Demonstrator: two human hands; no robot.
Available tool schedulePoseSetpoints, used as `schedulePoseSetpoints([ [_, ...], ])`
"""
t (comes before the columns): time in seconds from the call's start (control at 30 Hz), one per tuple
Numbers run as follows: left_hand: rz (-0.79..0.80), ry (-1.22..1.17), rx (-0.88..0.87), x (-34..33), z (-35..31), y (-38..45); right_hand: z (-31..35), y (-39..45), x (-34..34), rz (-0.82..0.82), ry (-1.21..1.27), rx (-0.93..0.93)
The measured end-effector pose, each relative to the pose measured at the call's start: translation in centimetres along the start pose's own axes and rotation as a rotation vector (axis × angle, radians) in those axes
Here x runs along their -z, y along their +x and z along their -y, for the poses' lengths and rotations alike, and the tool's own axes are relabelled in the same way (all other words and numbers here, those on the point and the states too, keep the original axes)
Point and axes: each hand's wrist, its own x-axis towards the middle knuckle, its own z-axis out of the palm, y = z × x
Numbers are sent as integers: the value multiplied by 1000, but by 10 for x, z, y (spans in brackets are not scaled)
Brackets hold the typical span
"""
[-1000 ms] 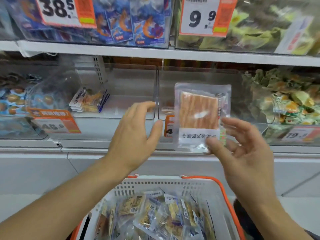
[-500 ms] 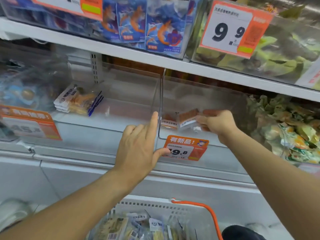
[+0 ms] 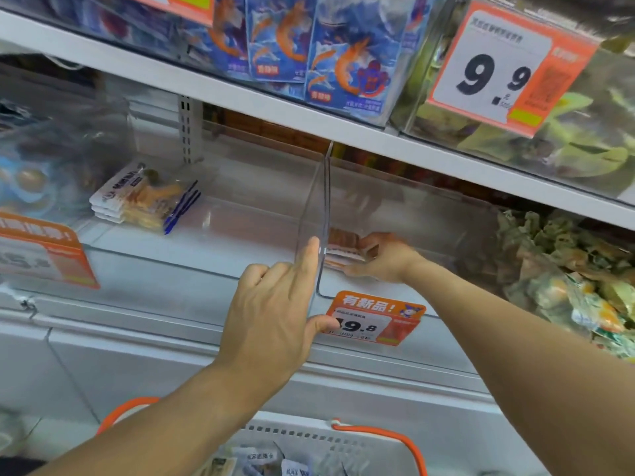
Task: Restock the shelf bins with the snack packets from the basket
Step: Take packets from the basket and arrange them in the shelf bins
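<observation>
Shop shelving fills our view, a white shelf (image 3: 240,97) above and two clear bins side by side beneath it. Our right hand (image 3: 381,257) reaches inside the right bin (image 3: 429,214), its grip clamped on a snack packet (image 3: 343,242) with the fingers curled over its edge, setting it onto a low stack against the bin's left wall. Our left hand (image 3: 275,304) rests at the front of the clear divider (image 3: 318,214) between the bins, forefinger straight up along it, thumb out toward the orange price tag (image 3: 374,319), grip apart and holding nothing. The left bin (image 3: 223,201) holds only a small stack of other packets (image 3: 144,199). Below, the basket (image 3: 374,432) shows a few packets, so we judge most of the restocking lies ahead. Risks from here: the packet may slide off the stack if released while tilted; pulling the right wrist out carelessly could drag it forward over the low front lip; leaning on the divider might shift the bins or knock the tag loose.
</observation>
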Motion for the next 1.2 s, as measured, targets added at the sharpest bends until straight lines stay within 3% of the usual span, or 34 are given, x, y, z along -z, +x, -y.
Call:
schedulePoseSetpoints([
  [0.27,-27,-17,28,-4,-3,-3,-1,11,-7,-71,55,-33],
  [0.47,-74,-38,27,-8,-5,-4,-13,-1,0,59,313,-72],
  [0.53,-82,-58,29,-8,-6,-4,-18,-12,12,37,287,-111],
  [0.63,-76,-51,33,-4,-5,-2,-26,-41,40,-241,127,-28],
  [0.8,53,-54,78,10,-8,-2,-13,-137,46,-812,437,209],
  [0.9,-190,-164,28,18,-19,-25,5,-202,9,-919,577,355],
  [0.97,-229,-340,-18,13,-31,-55,8,-229,-36,-843,643,363],
  [1.03,47,-528,152,2,-43,-93,2,-239,-94,-625,633,219],
  [1.07,255,-543,282,-7,-47,-115,-3,-240,-123,-426,589,92],
  [1.13,660,-299,388,-28,-47,-165,-17,-244,-174,73,433,-142],
  [1.2,901,-150,462,-47,-41,-211,-31,-256,-215,469,239,-202],
])
